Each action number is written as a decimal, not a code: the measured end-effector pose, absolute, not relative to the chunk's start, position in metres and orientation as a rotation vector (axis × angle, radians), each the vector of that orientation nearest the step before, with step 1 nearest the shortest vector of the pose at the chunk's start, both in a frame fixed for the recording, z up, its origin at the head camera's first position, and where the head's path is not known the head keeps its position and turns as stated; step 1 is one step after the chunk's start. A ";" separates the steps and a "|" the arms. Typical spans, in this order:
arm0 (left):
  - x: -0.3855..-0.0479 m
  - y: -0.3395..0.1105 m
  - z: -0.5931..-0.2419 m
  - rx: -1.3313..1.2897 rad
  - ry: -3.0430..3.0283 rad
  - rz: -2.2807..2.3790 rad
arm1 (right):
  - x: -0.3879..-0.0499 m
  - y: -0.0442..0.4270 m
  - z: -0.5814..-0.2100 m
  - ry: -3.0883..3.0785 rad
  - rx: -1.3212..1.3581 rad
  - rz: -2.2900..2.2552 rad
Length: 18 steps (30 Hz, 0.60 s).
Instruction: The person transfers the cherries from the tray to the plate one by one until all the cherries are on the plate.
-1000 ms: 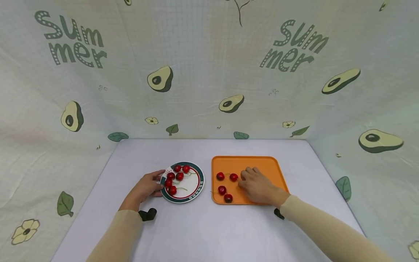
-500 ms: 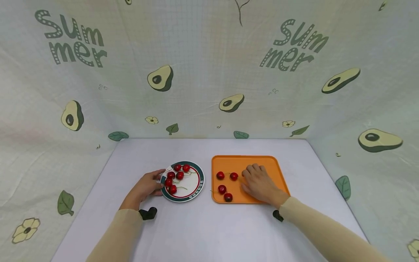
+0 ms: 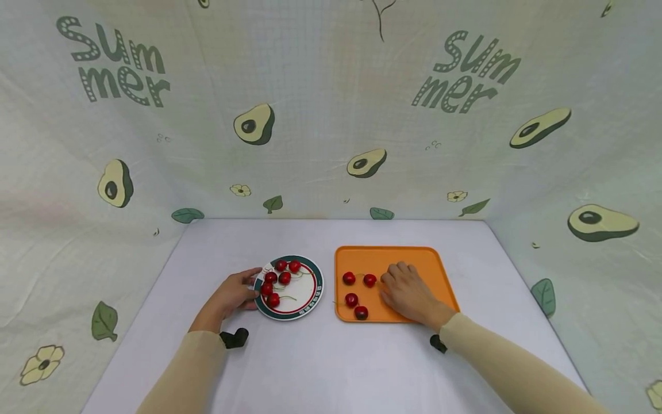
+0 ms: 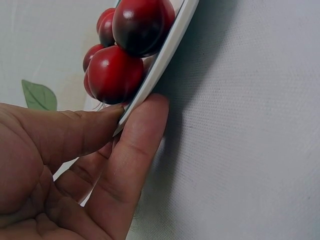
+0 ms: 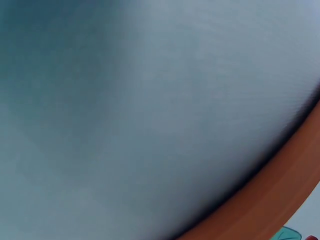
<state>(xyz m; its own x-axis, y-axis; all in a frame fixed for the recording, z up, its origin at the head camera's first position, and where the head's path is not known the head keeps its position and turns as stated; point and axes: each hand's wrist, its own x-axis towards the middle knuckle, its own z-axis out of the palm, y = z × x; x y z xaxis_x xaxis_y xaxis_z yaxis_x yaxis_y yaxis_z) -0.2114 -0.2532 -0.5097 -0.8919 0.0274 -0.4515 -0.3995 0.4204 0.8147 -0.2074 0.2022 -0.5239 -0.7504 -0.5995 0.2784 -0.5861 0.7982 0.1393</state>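
My left hand (image 3: 232, 293) pinches the left rim of a round white plate (image 3: 308, 276) with a green border. In the left wrist view, the thumb (image 4: 75, 131) lies on the upper side of the rim and a finger supports it from below. Several red cherries (image 3: 284, 278) with stems lie on the plate's left half. To the right, my right hand (image 3: 408, 294) is over an orange tray (image 3: 426, 264), palm down with bent fingers. Its fingertips are beside a cherry (image 3: 369, 280); whether they hold anything is hidden. More cherries (image 3: 351, 299) lie on the tray's left half.
Plate and tray stand side by side on a white table (image 3: 320, 362), with a narrow gap between them. A patterned cloth (image 3: 310, 75) hangs behind the table and along its sides. The right wrist view shows mostly white surface and the tray's edge (image 5: 260, 205).
My right hand has shifted and turned slightly over the tray, staying near the same cherry. The left hand, plate and visible cherries keep their places.
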 end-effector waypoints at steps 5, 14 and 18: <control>-0.211 -0.253 -0.509 -0.318 2.284 1.466 | -0.208 0.202 -0.525 -2.683 0.906 -0.027; -0.211 -0.252 -0.509 -0.318 2.274 1.476 | -0.208 0.197 -0.525 -2.669 0.880 -0.019; -0.210 -0.252 -0.508 -0.323 2.277 1.478 | -0.209 0.197 -0.526 -2.677 0.865 -0.025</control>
<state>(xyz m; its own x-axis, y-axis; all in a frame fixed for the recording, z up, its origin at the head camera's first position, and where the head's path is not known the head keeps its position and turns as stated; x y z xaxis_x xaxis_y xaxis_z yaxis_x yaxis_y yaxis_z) -0.2104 -0.2519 -0.5084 -0.8914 0.0256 -0.4525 -0.4029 0.4127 0.8169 -0.2093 0.1967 -0.5262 -0.7628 -0.5721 0.3013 -0.5665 0.8160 0.1152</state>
